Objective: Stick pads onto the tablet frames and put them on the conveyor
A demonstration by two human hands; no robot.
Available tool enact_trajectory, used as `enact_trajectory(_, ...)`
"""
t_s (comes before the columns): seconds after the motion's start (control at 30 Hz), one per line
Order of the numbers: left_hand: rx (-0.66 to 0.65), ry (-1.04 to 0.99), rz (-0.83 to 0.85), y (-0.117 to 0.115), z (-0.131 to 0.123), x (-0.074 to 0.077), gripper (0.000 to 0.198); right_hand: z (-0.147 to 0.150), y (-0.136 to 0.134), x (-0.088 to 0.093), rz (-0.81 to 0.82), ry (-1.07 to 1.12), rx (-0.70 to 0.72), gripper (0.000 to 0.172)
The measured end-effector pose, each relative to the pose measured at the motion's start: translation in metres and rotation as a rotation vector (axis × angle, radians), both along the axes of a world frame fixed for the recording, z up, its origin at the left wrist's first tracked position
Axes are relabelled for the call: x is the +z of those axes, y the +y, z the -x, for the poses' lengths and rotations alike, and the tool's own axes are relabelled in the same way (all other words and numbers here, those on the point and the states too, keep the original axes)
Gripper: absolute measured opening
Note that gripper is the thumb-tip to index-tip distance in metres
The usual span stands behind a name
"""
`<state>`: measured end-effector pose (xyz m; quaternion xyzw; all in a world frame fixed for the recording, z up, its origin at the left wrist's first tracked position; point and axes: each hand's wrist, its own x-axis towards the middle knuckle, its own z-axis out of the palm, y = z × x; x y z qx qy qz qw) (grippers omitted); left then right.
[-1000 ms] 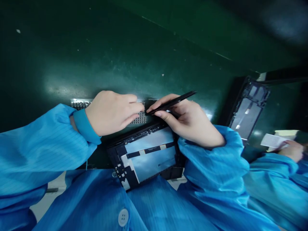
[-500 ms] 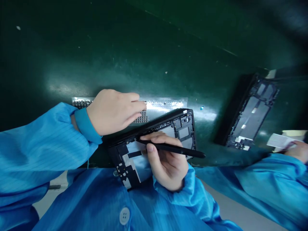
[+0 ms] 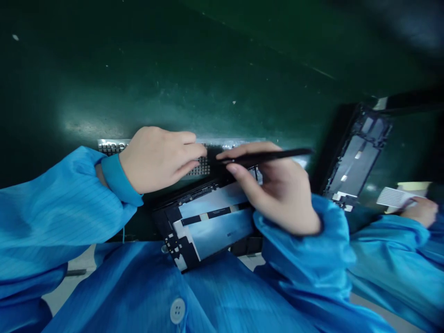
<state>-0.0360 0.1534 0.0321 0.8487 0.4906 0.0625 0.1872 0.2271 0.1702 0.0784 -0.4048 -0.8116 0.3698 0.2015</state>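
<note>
My left hand (image 3: 161, 157) rests on a clear sheet of small dark pads (image 3: 113, 148), its fingers curled and pressed together over the sheet. Black tweezers (image 3: 267, 157) are pinched in my right hand (image 3: 284, 189), held like a pen. Their tip points left, close to my left fingertips, and is blurred over the sheet. Below both hands, an opened black tablet-like device (image 3: 218, 231) lies tilted against my front, its inside facing up with pale blue panels and small white parts. My right hand covers its upper right corner.
On the right stands a thick black block, seemingly stacked opened devices (image 3: 357, 155). Beyond it, a co-worker's hand (image 3: 421, 212) holds a white striped sheet (image 3: 393, 198). Everything lies on a dark green tabletop (image 3: 194, 69).
My right hand has lifted off the device and moved up and right, bringing the tweezers' tip to the pad sheet. The left hand stays in place on the sheet.
</note>
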Motion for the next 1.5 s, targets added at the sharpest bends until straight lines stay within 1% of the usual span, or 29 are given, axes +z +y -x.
enact_trajectory(0.07,0.004,-0.01,-0.003,0.0,0.0,-0.001,0.033,-0.005,0.023,-0.007,0.05,-0.046,0.076,0.01)
enact_trajectory(0.13,-0.007,0.008,-0.005,0.001,0.0,0.0,0.032,-0.007,0.034,-0.014,0.111,-0.038,0.13,0.013)
enact_trajectory(0.23,-0.016,0.011,-0.006,0.0,0.0,0.0,0.032,-0.01,0.033,-0.018,0.168,0.017,0.117,0.017)
enact_trajectory(0.33,-0.004,-0.031,-0.001,-0.001,0.001,0.0,0.033,-0.011,0.027,-0.018,0.197,0.032,0.08,0.021)
enact_trajectory(0.4,-0.005,-0.025,-0.003,-0.001,0.001,0.0,0.034,-0.011,0.028,-0.017,0.203,0.021,0.086,0.022)
enact_trajectory(0.5,-0.012,0.002,-0.006,-0.001,0.001,0.0,0.035,-0.007,0.034,-0.016,0.184,-0.006,0.117,0.02)
enact_trajectory(0.6,-0.004,0.014,0.0,0.0,0.001,0.0,0.034,-0.005,0.035,-0.015,0.166,0.0,0.129,0.013)
enact_trajectory(0.67,0.003,0.022,0.003,0.0,0.001,0.0,0.035,-0.007,0.026,-0.015,0.17,0.078,0.062,0.009)
enact_trajectory(0.7,0.004,0.025,0.004,0.0,0.001,0.0,0.036,-0.009,0.018,-0.015,0.167,0.141,-0.008,0.007)
enact_trajectory(0.77,0.001,0.029,0.005,0.0,0.002,-0.001,0.038,-0.013,-0.004,-0.018,0.123,0.281,-0.198,0.007)
enact_trajectory(0.83,-0.003,0.022,0.005,0.0,0.004,-0.002,0.04,-0.016,-0.029,-0.026,0.033,0.376,-0.39,0.007)
enact_trajectory(0.87,-0.002,0.012,0.001,0.0,0.006,-0.003,0.041,-0.017,-0.041,-0.031,-0.011,0.402,-0.46,0.007)
enact_trajectory(0.93,0.002,-0.014,-0.013,0.0,0.008,-0.005,0.042,-0.015,-0.058,-0.041,-0.071,0.422,-0.532,0.006)
enact_trajectory(1.0,0.005,-0.036,-0.034,0.0,0.01,-0.007,0.043,-0.012,-0.067,-0.048,-0.102,0.425,-0.532,0.007)
enact_trajectory(1.07,0.003,-0.051,-0.041,0.0,0.011,-0.008,0.043,-0.009,-0.068,-0.051,-0.115,0.419,-0.5,0.007)
enact_trajectory(1.17,0.003,-0.054,-0.042,-0.001,0.011,-0.008,0.044,-0.007,-0.065,-0.05,-0.119,0.416,-0.459,0.01)
enact_trajectory(1.3,0.015,-0.038,-0.008,-0.001,0.011,-0.006,0.044,-0.01,-0.066,-0.049,-0.145,0.353,-0.461,0.014)
enact_trajectory(1.4,0.036,-0.039,0.03,-0.001,0.01,-0.004,0.045,-0.013,-0.068,-0.043,-0.169,0.256,-0.396,0.017)
enact_trajectory(1.5,0.052,-0.053,0.069,0.0,0.01,-0.003,0.043,-0.016,-0.056,-0.029,-0.171,0.17,-0.346,0.02)
